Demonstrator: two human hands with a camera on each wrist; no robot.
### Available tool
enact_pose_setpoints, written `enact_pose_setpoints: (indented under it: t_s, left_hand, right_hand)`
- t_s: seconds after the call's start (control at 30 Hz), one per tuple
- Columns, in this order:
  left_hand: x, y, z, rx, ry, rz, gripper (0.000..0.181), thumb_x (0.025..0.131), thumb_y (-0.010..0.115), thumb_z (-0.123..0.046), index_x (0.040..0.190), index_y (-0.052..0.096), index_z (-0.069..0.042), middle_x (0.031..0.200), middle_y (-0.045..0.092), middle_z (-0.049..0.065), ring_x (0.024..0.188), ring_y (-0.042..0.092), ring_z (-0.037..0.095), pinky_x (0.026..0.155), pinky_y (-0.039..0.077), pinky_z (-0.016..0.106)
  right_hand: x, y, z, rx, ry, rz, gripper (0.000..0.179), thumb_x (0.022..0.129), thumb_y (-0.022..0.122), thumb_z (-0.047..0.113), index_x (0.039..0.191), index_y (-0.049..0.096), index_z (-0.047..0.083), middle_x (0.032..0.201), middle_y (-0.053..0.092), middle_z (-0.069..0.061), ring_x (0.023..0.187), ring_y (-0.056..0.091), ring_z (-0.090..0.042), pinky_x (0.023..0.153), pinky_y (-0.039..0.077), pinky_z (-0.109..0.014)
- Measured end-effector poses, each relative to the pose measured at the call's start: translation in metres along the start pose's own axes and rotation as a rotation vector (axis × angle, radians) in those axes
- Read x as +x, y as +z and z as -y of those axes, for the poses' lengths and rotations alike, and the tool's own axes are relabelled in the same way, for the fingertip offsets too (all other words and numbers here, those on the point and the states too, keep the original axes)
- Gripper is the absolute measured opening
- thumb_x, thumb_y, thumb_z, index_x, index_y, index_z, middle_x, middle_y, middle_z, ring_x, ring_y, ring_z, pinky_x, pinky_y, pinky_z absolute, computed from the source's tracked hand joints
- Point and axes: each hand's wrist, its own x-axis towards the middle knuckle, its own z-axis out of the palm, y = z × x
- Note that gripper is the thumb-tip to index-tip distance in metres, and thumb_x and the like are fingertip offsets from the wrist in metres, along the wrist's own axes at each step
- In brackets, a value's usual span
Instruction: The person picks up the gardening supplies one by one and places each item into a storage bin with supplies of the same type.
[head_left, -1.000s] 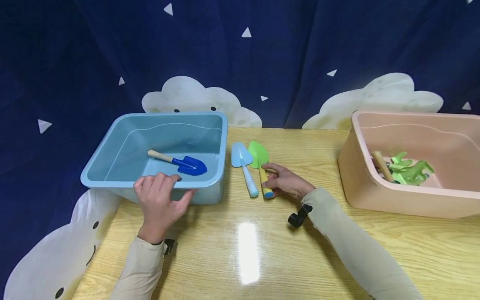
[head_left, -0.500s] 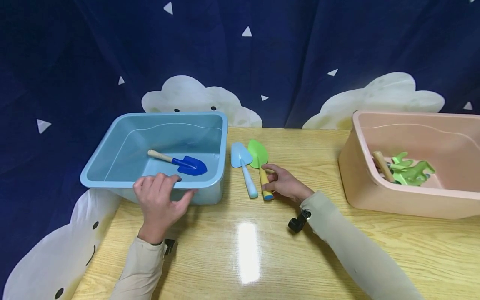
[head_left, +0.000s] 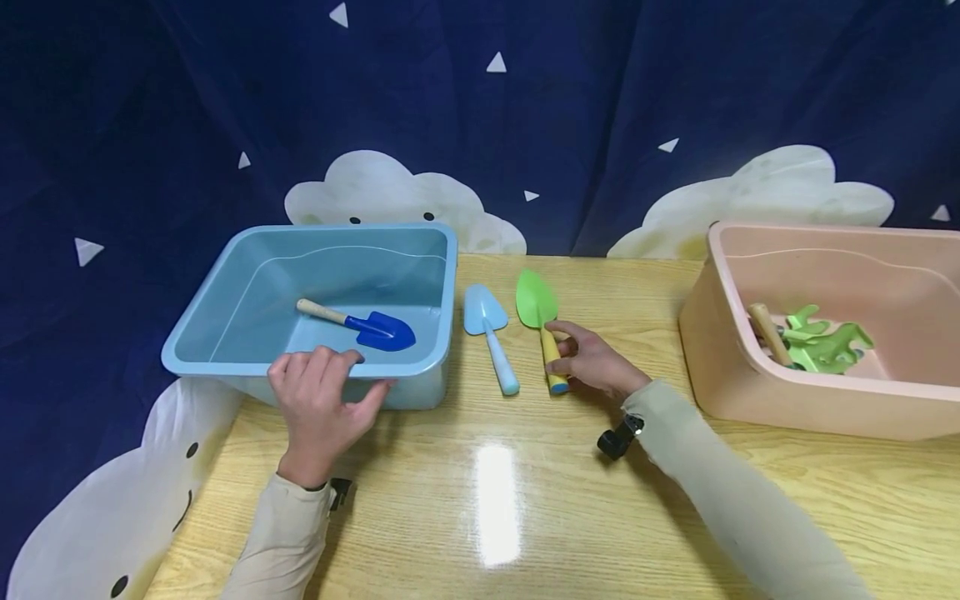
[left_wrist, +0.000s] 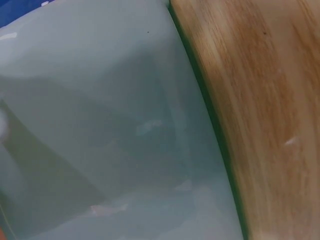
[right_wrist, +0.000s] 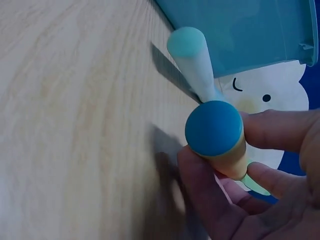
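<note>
Trowel [head_left: 537, 304] (green, yellow-handled) pinched in R hand [head_left: 597, 360]; L hand [head_left: 318, 404] grips rim of blue bin [head_left: 225, 368], blue trowel [head_left: 386, 332] inside; pink bin [head_left: 817, 408], far R, w/ green tools [head_left: 828, 347].

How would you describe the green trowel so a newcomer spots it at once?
Start at the blue bin on the wooden table. Past its right side comes a pale blue trowel, then the green trowel, gripped by the right hand. Its bright green blade and yellow, blue-ended handle set it apart from that neighbour.
</note>
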Motion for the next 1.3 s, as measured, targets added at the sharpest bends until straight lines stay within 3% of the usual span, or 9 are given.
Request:
enact_pose_setpoints:
  t_s: [0.27,0.63,0.97,1.2,1.3]
  left_hand:
    - [0.0,0.0,0.0,0.004,-0.003,-0.004,0.051,0.073,0.063,-0.054,0.071,0.059,-0.004,0.06,0.05,0.009,0.06,0.04,0.029,0.074,0.025,0.047]
    - [0.0,0.0,0.001,0.007,-0.001,0.01,0.05,0.073,0.063,-0.054,0.072,0.059,-0.004,0.061,0.05,0.008,0.062,0.041,0.029,0.074,0.026,0.047]
    - [0.0,0.0,0.0,0.015,0.005,-0.001,0.051,0.073,0.063,-0.055,0.071,0.058,-0.004,0.06,0.05,0.008,0.061,0.04,0.029,0.074,0.026,0.046]
    - [0.001,0.001,-0.002,0.009,0.006,-0.016,0.05,0.073,0.063,-0.053,0.071,0.058,-0.004,0.06,0.049,0.008,0.061,0.04,0.029,0.074,0.025,0.046]
    - [0.001,0.001,-0.002,0.006,0.006,-0.022,0.049,0.073,0.064,-0.053,0.071,0.058,-0.004,0.06,0.049,0.008,0.061,0.04,0.029,0.074,0.025,0.047]
  right_hand:
    - [-0.009,-0.016,0.018,-0.076,-0.034,0.019,0.066,0.083,0.063,0.012,0.14,0.032,0.023,0.108,0.044,-0.014,0.071,0.051,-0.017,0.063,0.052,-0.038]
    - [-0.028,-0.026,0.054,0.002,-0.115,0.036,0.068,0.082,0.062,0.007,0.14,0.031,0.024,0.113,0.042,-0.017,0.058,0.047,-0.013,0.06,0.05,-0.033]
    - [-0.046,-0.018,0.079,0.005,-0.184,0.086,0.072,0.081,0.062,-0.001,0.139,0.033,0.029,0.116,0.046,-0.016,0.081,0.063,-0.021,0.065,0.053,-0.031]
    - [-0.063,-0.012,0.097,-0.094,-0.318,0.064,0.072,0.078,0.063,-0.004,0.137,0.037,0.026,0.116,0.052,-0.015,0.076,0.062,-0.021,0.065,0.055,-0.031]
    - [-0.069,-0.014,0.102,-0.165,-0.34,0.043,0.072,0.077,0.065,-0.003,0.137,0.038,0.027,0.115,0.054,-0.013,0.076,0.062,-0.02,0.063,0.054,-0.029]
